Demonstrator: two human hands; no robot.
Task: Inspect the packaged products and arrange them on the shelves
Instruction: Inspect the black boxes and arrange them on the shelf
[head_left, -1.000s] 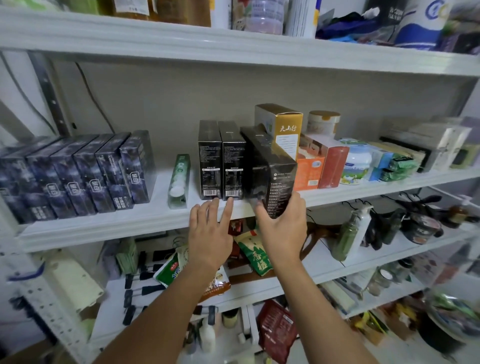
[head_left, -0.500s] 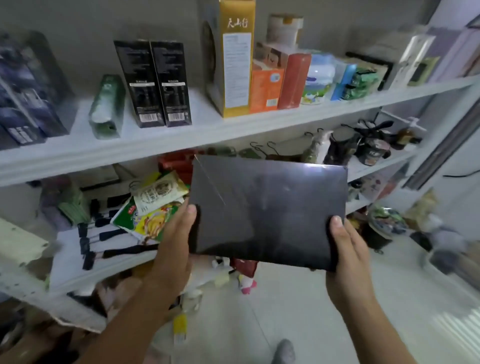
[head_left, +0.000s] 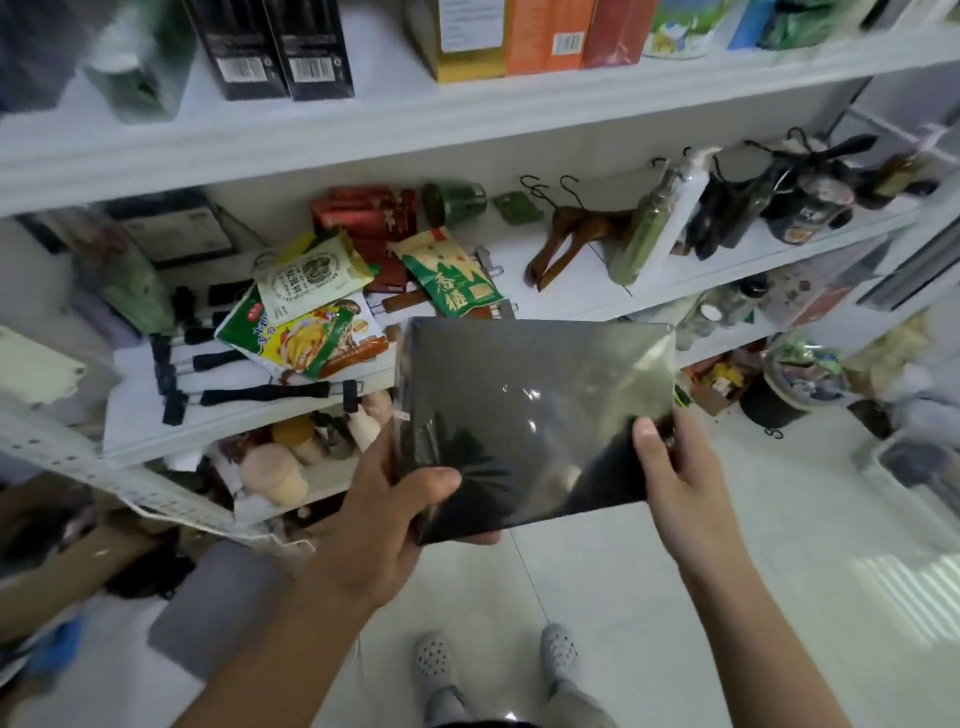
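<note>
Between 2 hands | black box (head_left: 530, 415) | left (head_left: 384, 525), right (head_left: 670, 473) grip edges

Left hand (head_left: 374, 525), right hand (head_left: 675, 483): bare, as are both forearms. Footwear: left clog (head_left: 432, 656), right clog (head_left: 559, 646), pale grey, perforated. Trousers (head_left: 579, 702) light grey-beige.

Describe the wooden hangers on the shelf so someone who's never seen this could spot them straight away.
Find the white shelf strewn with snack packets, just above the black box. Between the green packet and the tall green bottle lie the wooden hangers. Their dark brown wood and black wire hooks set them apart.
</note>
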